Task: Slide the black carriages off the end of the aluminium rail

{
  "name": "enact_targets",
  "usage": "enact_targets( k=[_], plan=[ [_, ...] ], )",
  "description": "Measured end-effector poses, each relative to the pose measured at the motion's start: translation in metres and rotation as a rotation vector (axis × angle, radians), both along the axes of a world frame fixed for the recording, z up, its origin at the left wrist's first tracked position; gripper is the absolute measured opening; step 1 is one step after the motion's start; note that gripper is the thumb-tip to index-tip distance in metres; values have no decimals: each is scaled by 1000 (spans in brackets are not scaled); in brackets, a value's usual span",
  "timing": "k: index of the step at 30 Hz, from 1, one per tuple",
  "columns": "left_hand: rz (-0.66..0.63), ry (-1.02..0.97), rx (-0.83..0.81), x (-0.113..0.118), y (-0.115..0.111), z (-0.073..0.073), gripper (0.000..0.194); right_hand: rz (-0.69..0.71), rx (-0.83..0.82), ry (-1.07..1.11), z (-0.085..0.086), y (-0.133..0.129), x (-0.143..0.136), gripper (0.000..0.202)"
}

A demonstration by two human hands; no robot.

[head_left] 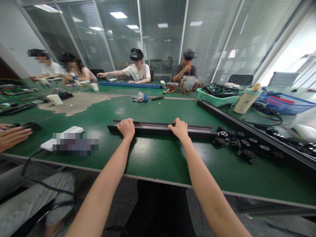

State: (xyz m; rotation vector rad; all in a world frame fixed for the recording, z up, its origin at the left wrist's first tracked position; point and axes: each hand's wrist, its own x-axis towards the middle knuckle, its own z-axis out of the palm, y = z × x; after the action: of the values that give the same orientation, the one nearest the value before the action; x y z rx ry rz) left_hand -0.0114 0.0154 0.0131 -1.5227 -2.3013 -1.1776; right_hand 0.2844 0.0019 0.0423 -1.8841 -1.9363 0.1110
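Note:
A long black channel rail (153, 127) with a grey inner face lies lengthwise across the green table in front of me. My left hand (126, 128) is closed over the rail toward its left end, fingers curled on the far side. Right of its middle, my right hand (179, 128) grips the same rail. A small dark bit shows at the right hand's thumb and fingertips; its kind is hard to make out. Several small black parts with metallic faces (245, 154) lie in a pile beside the rail's right end.
Another long black rail (247, 128) runs diagonally at right. Behind it stand a green basket (217, 99) of cables, a cream tumbler (247, 100) and a blue basket (288, 104). At left are a white device (65, 136) and a co-worker's hand (14, 136). Several people sit across the table.

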Motion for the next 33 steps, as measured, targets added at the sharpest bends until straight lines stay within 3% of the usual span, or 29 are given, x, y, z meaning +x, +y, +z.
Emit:
enact_targets(
  k=[33],
  plan=[
    [-2, -4, 25, -2, 2, -2, 53, -15, -62, -26, -1, 2, 10, 37]
  ],
)
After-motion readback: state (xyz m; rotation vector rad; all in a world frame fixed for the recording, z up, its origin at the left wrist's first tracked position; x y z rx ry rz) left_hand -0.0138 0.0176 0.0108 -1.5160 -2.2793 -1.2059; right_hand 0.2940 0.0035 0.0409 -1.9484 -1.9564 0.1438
